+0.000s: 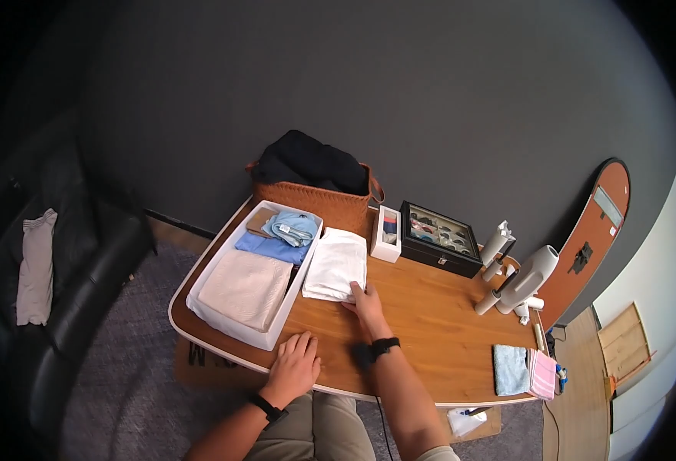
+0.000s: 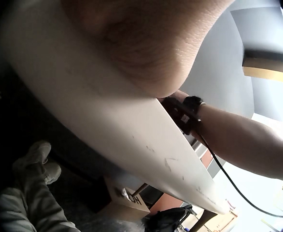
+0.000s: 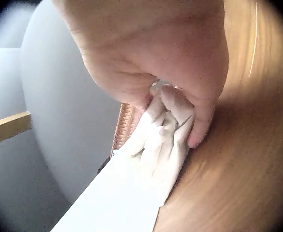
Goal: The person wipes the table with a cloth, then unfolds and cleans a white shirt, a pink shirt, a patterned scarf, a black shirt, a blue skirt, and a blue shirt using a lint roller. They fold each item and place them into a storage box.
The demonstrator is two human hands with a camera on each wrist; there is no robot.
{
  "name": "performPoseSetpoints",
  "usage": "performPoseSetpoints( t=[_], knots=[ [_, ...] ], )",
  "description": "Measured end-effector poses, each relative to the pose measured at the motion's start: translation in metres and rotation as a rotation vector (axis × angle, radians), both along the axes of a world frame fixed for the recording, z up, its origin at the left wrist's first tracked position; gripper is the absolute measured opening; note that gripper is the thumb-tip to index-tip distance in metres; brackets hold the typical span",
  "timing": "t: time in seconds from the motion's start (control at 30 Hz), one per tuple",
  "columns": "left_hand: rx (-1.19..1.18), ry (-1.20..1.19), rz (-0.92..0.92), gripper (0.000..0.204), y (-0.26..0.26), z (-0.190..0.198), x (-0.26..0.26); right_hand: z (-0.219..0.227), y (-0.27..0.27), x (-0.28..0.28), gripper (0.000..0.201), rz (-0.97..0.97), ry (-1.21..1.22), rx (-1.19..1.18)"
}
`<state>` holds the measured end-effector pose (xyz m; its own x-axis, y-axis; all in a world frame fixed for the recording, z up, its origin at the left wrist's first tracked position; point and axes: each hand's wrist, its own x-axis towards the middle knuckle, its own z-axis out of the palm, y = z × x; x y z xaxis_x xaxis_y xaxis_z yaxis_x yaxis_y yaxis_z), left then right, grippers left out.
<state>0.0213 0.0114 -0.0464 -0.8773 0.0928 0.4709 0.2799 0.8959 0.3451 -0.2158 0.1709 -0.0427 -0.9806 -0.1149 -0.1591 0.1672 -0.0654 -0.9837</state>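
A folded white cloth (image 1: 336,265) lies on the wooden table, right beside a white box (image 1: 270,329). My right hand (image 1: 368,307) pinches its near right corner. The right wrist view shows the bunched cloth layers (image 3: 163,140) between thumb and fingers, close over the tabletop. My left hand (image 1: 295,365) rests on the table's front edge with its fingers extended, just off the box's near corner. Inside the box are a folded beige cloth (image 1: 245,288), a blue cloth (image 1: 272,247) and a rolled light-blue cloth (image 1: 293,228).
Behind the box stands a woven basket (image 1: 315,197) holding black fabric. A small white box (image 1: 386,234) and a black display case (image 1: 441,240) sit at the back. A grey-white appliance (image 1: 528,278) stands right, folded towels (image 1: 511,369) nearer the front.
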Motion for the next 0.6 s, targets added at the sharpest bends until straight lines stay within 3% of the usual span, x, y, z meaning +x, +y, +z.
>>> performPoseSetpoints(
  t=[0.13, 0.2, 0.3, 0.43, 0.5, 0.53, 0.6],
  knots=[
    [-0.001, 0.020, 0.002, 0.050, 0.001, -0.002, -0.001, -0.014, 0.022, 0.005, 0.050, 0.071, 0.246, 0.249],
    [-0.013, 0.000, 0.000, 0.050, 0.002, 0.002, 0.000, -0.022, 0.030, 0.004, 0.047, 0.094, 0.374, 0.527],
    [0.008, -0.007, -0.003, 0.051, 0.003, 0.004, 0.001, 0.002, 0.022, 0.034, 0.043, 0.007, 0.530, 0.714],
    [-0.034, 0.024, 0.008, 0.050, 0.001, -0.003, 0.002, -0.009, 0.031, 0.042, 0.044, 0.042, 0.593, 0.604],
    [-0.026, 0.037, 0.001, 0.049, 0.002, -0.004, 0.002, -0.014, 0.050, 0.045, 0.047, 0.119, 0.763, 1.033],
    [-0.032, 0.032, 0.003, 0.049, 0.003, -0.003, 0.003, -0.014, 0.058, 0.047, 0.054, 0.230, 0.678, 1.081],
    [-0.015, 0.014, -0.005, 0.048, 0.003, 0.000, 0.003, -0.019, 0.074, 0.054, 0.057, 0.238, 0.726, 1.141]
  ],
)
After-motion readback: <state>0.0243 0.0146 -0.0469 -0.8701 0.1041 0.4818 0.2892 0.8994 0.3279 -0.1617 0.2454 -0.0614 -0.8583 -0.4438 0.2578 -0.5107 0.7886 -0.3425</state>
